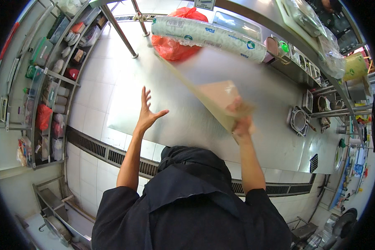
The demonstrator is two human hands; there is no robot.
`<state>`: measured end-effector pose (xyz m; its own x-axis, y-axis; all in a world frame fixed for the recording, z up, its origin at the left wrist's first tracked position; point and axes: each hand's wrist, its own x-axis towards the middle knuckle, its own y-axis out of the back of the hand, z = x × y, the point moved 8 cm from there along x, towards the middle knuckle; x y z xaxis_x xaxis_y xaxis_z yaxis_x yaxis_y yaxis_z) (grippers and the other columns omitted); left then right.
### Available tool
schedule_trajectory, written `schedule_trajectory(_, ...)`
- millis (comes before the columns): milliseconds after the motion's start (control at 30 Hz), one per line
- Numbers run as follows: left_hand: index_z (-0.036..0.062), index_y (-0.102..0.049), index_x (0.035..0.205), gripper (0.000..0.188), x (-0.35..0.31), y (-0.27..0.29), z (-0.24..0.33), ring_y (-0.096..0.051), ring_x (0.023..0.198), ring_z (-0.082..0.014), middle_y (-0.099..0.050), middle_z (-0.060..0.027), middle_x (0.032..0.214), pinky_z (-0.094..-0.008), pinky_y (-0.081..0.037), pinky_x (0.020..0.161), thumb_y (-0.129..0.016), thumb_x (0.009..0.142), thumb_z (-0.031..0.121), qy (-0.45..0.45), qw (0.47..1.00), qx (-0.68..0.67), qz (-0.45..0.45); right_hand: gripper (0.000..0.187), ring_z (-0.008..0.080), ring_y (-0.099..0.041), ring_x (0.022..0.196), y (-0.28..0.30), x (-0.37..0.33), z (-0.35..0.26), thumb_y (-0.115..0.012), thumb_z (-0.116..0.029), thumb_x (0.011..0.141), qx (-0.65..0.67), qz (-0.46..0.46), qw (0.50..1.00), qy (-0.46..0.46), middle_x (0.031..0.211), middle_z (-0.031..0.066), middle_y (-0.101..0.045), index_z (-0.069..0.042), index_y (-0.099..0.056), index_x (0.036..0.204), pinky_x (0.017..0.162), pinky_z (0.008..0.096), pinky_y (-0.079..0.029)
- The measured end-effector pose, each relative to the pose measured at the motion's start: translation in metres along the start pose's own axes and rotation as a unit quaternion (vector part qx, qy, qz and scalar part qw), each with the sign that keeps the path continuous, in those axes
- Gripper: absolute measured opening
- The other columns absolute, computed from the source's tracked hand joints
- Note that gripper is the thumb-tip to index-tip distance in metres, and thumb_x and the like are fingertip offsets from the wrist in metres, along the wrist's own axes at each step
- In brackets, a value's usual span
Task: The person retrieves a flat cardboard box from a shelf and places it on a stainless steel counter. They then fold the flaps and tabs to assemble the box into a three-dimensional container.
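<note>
My left hand [147, 114] hovers over the left part of a steel worktable [175, 112], its fingers spread and nothing in them. Farther right, my right hand [242, 118] is closed and smeared by motion. It grips a thin tan sheet [204, 98], whose long edge slants up and left toward the back of the table. Next to the hand, a paler pinkish flat patch [221, 93] shows; whether it belongs to the sheet I cannot tell. The sheet's material is too blurred to name.
Along the table's back lies a large wrapped roll [208, 37] with a red plastic bag [175, 48] behind it. Metal containers [304, 62] line the back right. A wire strainer [299, 121] sits at the right. Loaded shelves [56, 87] stand left, past a floor drain [116, 156].
</note>
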<state>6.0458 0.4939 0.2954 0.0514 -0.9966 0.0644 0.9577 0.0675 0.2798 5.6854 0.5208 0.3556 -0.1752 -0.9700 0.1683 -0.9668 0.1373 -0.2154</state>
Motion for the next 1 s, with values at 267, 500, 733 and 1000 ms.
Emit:
schedule_trajectory(267,0.0009,-0.062,0.128,0.078,0.035,-0.025,0.233,-0.068,0.109,-0.0230,-0.072,-0.0099,0.114,-0.0424,-0.047,0.104,-0.096,0.065,0.032,-0.265,0.955,0.043,-0.122,0.050,0.0258,-0.067,0.104,0.064,0.066,0.015,-0.044,-0.049,0.105,0.416,-0.054,0.906,-0.061,0.112,0.0095,-0.073,-0.008,-0.067,0.124,0.088,0.0404,-0.054)
schedule_trajectory(500,0.0047,-0.077,0.092,0.013,0.018,-0.042,0.273,-0.067,0.062,-0.0251,-0.071,-0.0097,0.076,-0.0350,-0.053,0.061,-0.082,0.082,0.010,-0.349,0.918,0.160,-0.099,0.062,0.0245,-0.055,0.126,0.076,0.070,0.001,-0.056,-0.053,0.100,0.264,0.098,0.960,0.004,0.138,0.0087,-0.060,-0.007,-0.052,0.142,0.112,0.0417,-0.038)
schedule_trajectory(733,0.0095,-0.076,0.099,0.034,-0.024,-0.077,0.271,-0.068,0.075,-0.0230,-0.072,-0.0038,0.087,-0.0354,-0.055,0.068,-0.071,0.067,-0.001,-0.446,0.848,0.274,-0.086,0.059,0.0170,-0.050,0.125,0.112,0.002,-0.033,-0.072,-0.029,0.093,0.044,0.153,0.987,-0.001,0.131,0.0053,-0.057,-0.010,-0.048,0.143,0.103,0.0394,-0.040)
schedule_trajectory(1000,0.0113,-0.070,0.096,0.016,-0.085,-0.195,0.016,-0.070,0.085,-0.0294,-0.064,-0.0103,0.087,-0.0420,-0.056,0.075,-0.061,0.083,0.006,-0.277,0.794,0.425,-0.336,0.057,0.0301,-0.053,0.122,0.102,-0.131,0.016,-0.079,-0.013,0.080,-0.449,0.053,0.892,-0.009,0.126,0.0093,-0.060,-0.010,-0.058,0.133,0.104,0.0461,-0.043)
